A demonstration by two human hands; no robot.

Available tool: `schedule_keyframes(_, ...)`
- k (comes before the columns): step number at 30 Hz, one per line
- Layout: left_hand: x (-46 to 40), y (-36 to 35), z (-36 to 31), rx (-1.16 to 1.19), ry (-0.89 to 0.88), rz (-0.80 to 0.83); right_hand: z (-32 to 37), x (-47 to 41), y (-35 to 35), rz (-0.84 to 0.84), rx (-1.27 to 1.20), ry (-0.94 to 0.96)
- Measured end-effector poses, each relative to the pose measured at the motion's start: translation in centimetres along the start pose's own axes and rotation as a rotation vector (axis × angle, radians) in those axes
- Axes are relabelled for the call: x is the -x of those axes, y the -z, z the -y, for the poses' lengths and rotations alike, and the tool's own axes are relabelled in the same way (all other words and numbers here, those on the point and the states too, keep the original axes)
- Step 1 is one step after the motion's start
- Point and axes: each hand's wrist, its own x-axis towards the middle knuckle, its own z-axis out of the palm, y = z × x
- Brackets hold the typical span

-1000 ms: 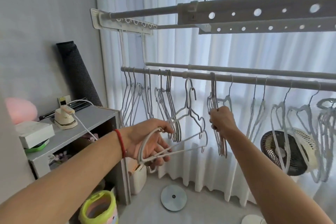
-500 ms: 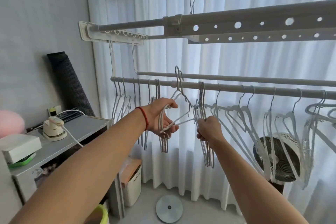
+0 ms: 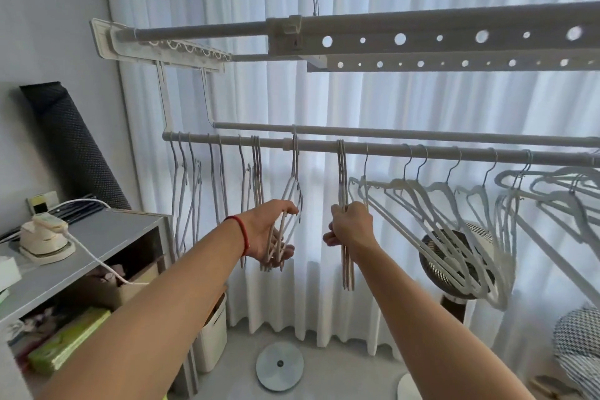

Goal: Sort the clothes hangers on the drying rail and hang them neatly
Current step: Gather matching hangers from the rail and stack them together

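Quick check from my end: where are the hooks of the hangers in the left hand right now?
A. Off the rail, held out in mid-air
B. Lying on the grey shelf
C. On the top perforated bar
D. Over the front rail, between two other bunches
D: the hangers held by the left hand have their hooks over the front rail, between a bunch to their left and the bunch the right hand grips.

home laundry corner: ceiling drying rack [image 3: 422,39], white curtains [image 3: 406,101], iron [image 3: 45,237] on shelf [image 3: 107,234], fan [image 3: 454,266].
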Motion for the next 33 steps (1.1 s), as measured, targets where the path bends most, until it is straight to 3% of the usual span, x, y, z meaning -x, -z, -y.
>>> schedule_keyframes(4,-0.4,0.0,1.0,0.045,-0.001,0.04,-0.2,1.9,-0.3,0.004,0.076,0.054)
schedule_keyframes(8,0.0,0.0,1.7,0.013,-0.102,-0.059,-0.8,4.8,0.7,-0.044,0.286,0.199)
schedule_keyframes(11,1.3,-0.6,2.2,-0.173,-0.235,-0.223,-1.3,7.1,2.4,-0.026,0.325,0.323)
schedule_keyframes(15,5.4,-4.3,3.2,-0.803,-0.455,-0.648,-2.2,9.3,6.1,0.009,0.314,0.349)
schedule_keyframes(17,7.5,-8.1,3.5,-0.856,-0.615,-0.722,-2.5,10.5,8.4,0.019,0.269,0.352)
schedule_keyframes(21,9.7,-18.5,3.3,-0.769,-0.889,-0.574,-3.8,13.5,15.5,-0.004,0.199,0.408)
schedule_keyframes(25,10.0,-31.5,3.0,-0.584,-1.074,-0.392,-6.6,15.6,27.2,-0.087,0.217,0.422)
schedule_keyframes(29,9.2,-43.3,1.9,-0.498,-1.122,-0.242,-9.4,16.4,39.7,-0.231,0.205,0.284)
schedule_keyframes(33,7.4,-51.8,0.0,-0.464,-1.032,-0.109,-12.5,17.2,48.8,-0.313,0.211,0.176)
